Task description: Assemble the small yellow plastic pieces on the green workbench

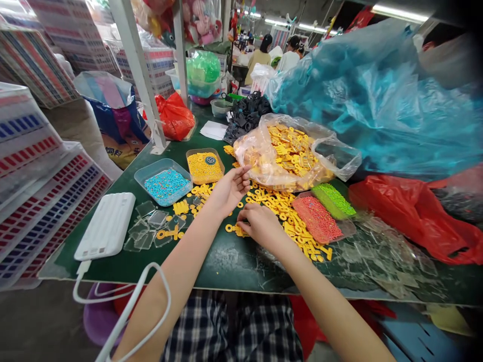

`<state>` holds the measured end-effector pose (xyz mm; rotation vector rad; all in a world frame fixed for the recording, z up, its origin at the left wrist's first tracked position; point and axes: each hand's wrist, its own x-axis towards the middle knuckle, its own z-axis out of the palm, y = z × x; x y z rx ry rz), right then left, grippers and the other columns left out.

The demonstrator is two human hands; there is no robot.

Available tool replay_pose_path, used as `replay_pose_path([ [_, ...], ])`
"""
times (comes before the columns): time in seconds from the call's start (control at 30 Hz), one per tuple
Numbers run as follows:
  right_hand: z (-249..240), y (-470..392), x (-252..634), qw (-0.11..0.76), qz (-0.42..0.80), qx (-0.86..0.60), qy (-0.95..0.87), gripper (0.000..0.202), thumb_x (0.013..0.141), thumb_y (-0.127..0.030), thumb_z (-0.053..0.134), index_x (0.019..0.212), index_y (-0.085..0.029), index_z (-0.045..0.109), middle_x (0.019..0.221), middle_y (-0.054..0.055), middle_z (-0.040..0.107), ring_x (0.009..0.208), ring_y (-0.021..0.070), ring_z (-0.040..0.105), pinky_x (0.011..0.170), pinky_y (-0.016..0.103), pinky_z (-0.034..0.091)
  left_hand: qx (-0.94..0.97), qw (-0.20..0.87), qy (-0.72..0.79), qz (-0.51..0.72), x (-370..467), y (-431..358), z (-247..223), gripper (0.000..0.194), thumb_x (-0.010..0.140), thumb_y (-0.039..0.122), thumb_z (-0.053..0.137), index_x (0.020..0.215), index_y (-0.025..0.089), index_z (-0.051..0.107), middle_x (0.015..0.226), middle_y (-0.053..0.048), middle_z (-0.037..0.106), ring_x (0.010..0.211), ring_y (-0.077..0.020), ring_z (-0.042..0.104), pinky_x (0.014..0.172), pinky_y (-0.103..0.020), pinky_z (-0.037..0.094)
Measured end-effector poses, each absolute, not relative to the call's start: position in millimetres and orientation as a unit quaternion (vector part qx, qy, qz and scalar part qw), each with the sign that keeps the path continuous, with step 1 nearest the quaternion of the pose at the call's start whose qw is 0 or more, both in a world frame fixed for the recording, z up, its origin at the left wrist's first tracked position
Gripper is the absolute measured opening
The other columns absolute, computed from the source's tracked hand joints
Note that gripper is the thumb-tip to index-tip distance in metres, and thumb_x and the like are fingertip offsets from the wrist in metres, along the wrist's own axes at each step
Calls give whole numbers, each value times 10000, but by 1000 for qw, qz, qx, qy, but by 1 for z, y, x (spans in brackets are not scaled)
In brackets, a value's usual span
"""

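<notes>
My right hand has its fingers closed on a small yellow plastic piece with a ring at one end, low over the green tabletop. The hand hides much of that piece. Just beyond it, my left hand is raised with its fingers loosely curled and nothing visible in them. Its fingertips are close to a clear plastic bag full of yellow pieces. More loose yellow pieces spread across the table around both hands. Clear flat plastic pieces lie left of my left forearm, with a yellow piece among them.
Trays of blue beads, yellow beads, red beads and green beads stand around. A white power bank trails a cable by my left arm. Clear sheets and a red bag lie right.
</notes>
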<state>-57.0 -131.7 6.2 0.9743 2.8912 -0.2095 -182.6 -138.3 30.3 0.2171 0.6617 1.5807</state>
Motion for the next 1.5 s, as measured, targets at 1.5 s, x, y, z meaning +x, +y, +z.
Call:
replay_pose_path([
  [1.5, 0, 33, 151, -393, 13, 609, 689, 350, 852, -476, 415, 607, -232, 465, 671, 81, 603, 708, 220, 500, 628, 324, 320, 118, 604, 418, 668, -142, -130, 26, 306, 998, 252, 404, 974, 85, 660, 759, -49, 626, 638, -105, 573, 635, -193, 487],
])
